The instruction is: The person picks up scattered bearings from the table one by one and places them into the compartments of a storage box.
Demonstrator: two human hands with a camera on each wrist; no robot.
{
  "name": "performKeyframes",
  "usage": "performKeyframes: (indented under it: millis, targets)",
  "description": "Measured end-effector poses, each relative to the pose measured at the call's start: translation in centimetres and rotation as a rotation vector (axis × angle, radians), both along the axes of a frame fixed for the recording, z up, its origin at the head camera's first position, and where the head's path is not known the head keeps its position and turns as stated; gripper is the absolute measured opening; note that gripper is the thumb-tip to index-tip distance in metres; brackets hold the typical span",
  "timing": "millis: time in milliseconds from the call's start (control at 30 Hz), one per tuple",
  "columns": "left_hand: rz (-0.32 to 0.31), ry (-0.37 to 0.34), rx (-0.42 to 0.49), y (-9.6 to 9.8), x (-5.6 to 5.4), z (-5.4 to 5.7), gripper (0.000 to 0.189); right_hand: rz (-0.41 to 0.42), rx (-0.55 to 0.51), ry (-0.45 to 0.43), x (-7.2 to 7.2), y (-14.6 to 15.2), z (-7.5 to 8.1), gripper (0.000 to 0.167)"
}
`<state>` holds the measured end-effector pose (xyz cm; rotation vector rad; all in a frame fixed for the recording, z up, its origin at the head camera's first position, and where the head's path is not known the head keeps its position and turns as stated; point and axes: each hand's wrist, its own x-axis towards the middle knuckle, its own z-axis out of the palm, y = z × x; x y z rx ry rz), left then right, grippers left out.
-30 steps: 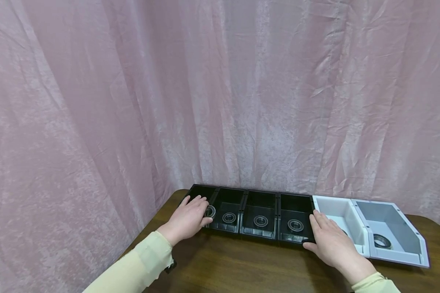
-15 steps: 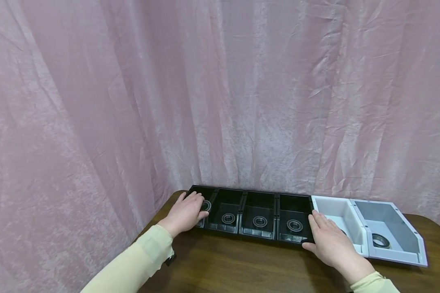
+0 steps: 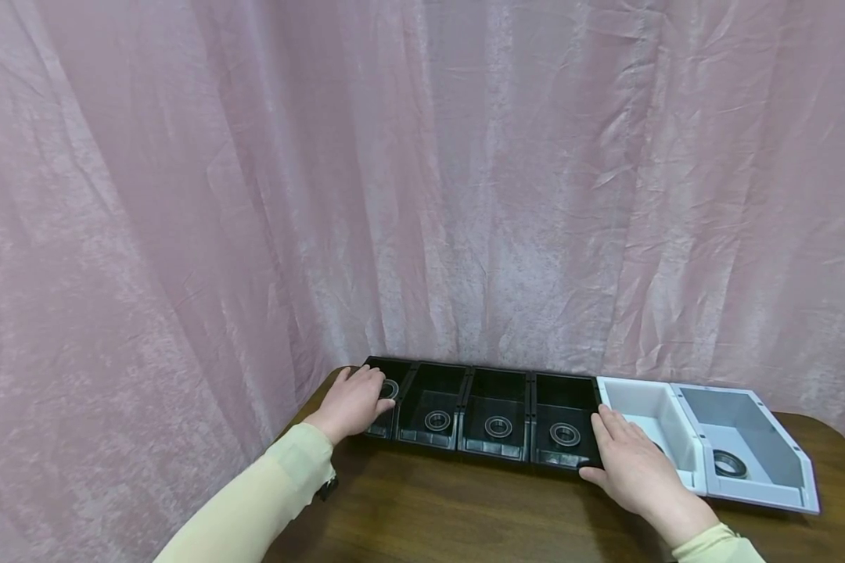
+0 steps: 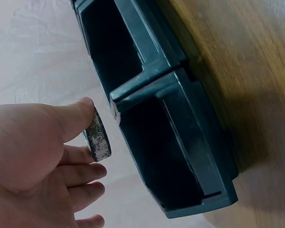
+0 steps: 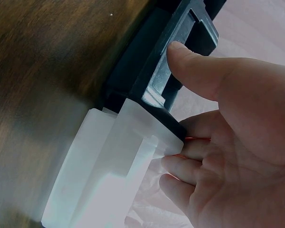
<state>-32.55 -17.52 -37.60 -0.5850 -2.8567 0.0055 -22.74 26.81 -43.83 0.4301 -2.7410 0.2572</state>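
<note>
My left hand (image 3: pixel 355 403) pinches a metal ring bearing (image 4: pixel 99 137) between thumb and fingers, over the leftmost black bin (image 3: pixel 397 367). In the left wrist view the bearing is edge-on, just off the bin's rim. My right hand (image 3: pixel 634 465) rests at the seam between the rightmost black bin (image 3: pixel 566 391) and the white bin (image 3: pixel 637 391). Its thumb touches the black bin's front lip in the right wrist view, and its other fingers lie along the rims. Another bearing (image 3: pixel 565 435) lies flat in that black bin.
Two middle black bins each hold a bearing, one of them a ring (image 3: pixel 498 427). At the far right, a pale grey bin (image 3: pixel 782 493) holds a darker bearing (image 3: pixel 729 463). The bins stand side by side on a wooden table (image 3: pixel 422 508), before a pink curtain (image 3: pixel 465 195).
My left hand has moved left and slightly away from me with the bearing, from the side of the leftmost black bin to over it. The right hand stays in place.
</note>
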Motion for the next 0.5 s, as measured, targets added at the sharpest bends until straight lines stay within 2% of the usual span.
performKeyframes:
  millis: [300, 500]
  targets:
    - [0.047, -0.023, 0.027, -0.4, -1.1, -0.4, 0.044, 0.002, -0.002, 0.003, 0.0, 0.0, 0.0, 0.084]
    - [0.072, -0.019, 0.029, -0.8, -2.0, -1.1, 0.042, 0.005, -0.004, -0.001, 0.1, -0.1, 0.0, 0.084]
